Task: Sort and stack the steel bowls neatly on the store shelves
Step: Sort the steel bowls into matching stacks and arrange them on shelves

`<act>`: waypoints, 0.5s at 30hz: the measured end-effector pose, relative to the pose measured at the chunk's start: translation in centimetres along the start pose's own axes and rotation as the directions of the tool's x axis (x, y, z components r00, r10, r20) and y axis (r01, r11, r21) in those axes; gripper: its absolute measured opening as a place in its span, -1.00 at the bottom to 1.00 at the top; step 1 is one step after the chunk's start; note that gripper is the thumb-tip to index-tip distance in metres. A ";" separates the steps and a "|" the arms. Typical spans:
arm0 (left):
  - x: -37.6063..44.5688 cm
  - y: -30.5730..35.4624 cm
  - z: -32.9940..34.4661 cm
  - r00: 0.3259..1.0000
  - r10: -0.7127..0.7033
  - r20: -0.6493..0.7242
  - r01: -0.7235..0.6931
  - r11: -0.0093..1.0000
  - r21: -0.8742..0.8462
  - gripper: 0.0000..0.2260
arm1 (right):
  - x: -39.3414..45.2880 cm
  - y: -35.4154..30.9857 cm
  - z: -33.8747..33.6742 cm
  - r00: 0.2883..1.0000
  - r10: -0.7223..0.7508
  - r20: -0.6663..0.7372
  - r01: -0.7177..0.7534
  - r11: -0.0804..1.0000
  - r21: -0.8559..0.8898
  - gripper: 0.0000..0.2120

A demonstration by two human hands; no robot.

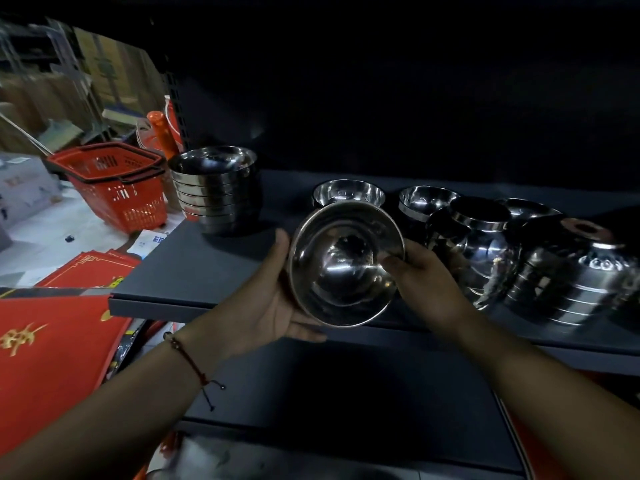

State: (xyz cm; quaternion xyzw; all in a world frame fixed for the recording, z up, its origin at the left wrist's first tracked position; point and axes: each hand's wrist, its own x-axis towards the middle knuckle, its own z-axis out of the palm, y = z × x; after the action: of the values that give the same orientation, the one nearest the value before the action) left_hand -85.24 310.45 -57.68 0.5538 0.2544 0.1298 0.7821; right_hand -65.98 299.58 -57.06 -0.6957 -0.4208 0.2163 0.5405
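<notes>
I hold one steel bowl [341,268] tilted toward me above the front edge of the dark shelf [194,268]. My left hand [266,303] cups its left rim and underside. My right hand [420,271] grips the right rim, thumb inside. A neat upright stack of bowls [216,187] stands at the shelf's left end. Two single upright bowls [348,192] [427,199] sit behind the held one. At the right, stacks of upturned bowls [481,244] [571,278] lie crowded together.
Red shopping baskets [114,183] stand on the floor to the left, with an orange bottle [161,131] behind them. Red printed sheets [52,337] lie at lower left. A lower dark shelf [346,393] juts out beneath my arms.
</notes>
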 end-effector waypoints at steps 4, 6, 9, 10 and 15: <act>-0.7 -0.1 -0.1 0.956 0.244 -0.162 -0.151 0.886 0.439 -0.35 | 0.1 -0.2 -0.3 0.969 0.247 0.018 -0.247 0.958 0.149 -0.89; -0.9 -0.2 -1.1 0.856 0.497 -0.143 -0.265 0.658 0.704 -0.41 | 0.0 -0.2 -0.6 0.938 0.338 0.083 -0.348 0.914 0.210 -0.89; -1.0 -0.5 -2.2 0.797 0.595 0.107 -0.328 0.277 0.903 -0.17 | 0.1 0.4 -0.8 0.900 0.406 0.160 -0.430 0.887 0.167 -0.83; -0.9 -0.7 -2.2 0.795 0.587 0.155 -0.327 0.199 0.924 -0.11 | 0.0 0.5 -0.8 0.888 0.420 0.189 -0.450 0.878 0.164 -0.82; -0.6 -1.7 -1.0 0.784 0.609 0.116 -0.320 0.238 0.917 -0.11 | -0.5 -0.6 -0.2 0.854 0.456 0.251 -0.505 0.841 0.192 -0.79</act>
State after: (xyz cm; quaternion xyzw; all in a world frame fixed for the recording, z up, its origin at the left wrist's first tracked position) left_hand -86.42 310.33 -59.35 0.9102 0.2060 0.2721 0.2346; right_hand -66.33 299.10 -56.56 -0.6804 -0.2524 0.4640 0.5080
